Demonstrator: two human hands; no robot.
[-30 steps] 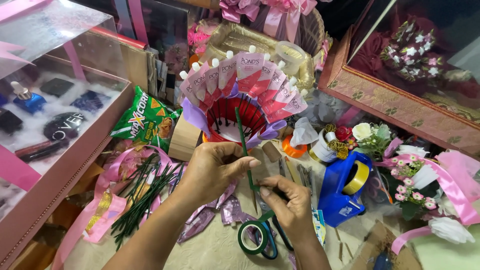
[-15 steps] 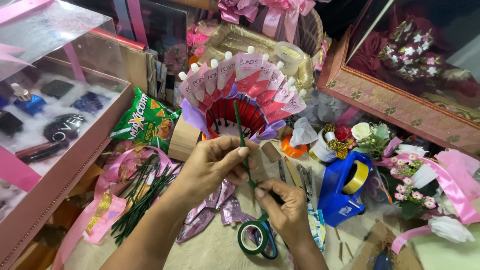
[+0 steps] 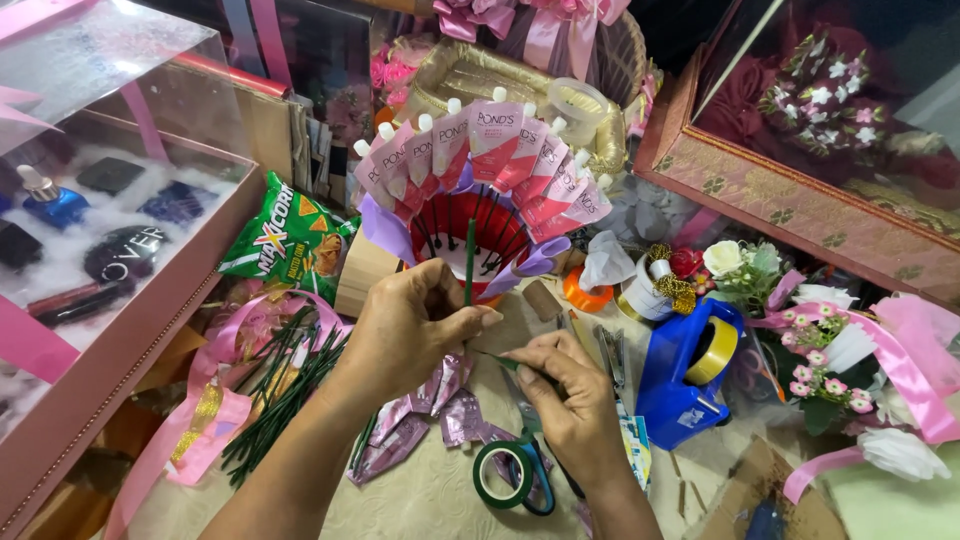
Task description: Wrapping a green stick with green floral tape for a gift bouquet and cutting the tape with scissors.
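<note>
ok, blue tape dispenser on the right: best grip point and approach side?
Probably take the blue tape dispenser across its narrow body at the tall roll end, from above. The yellow tape roll stands on edge there, the top is open, and flowers crowd its right side.

Close head view, seemingly steeply downward

Work surface (image 3: 440, 500) covered with cream patterned cloth. Lying on it: bundle of green stems (image 3: 285, 395) at left, pink ribbon (image 3: 200, 430) beside them, silvery pouches (image 3: 420, 420) in middle, roll of green tape (image 3: 503, 476) near front edge, blue tape dispenser (image 3: 690, 375) at right, green snack bag (image 3: 290, 245) further back, artificial flowers (image 3: 820, 350) far right.
</note>
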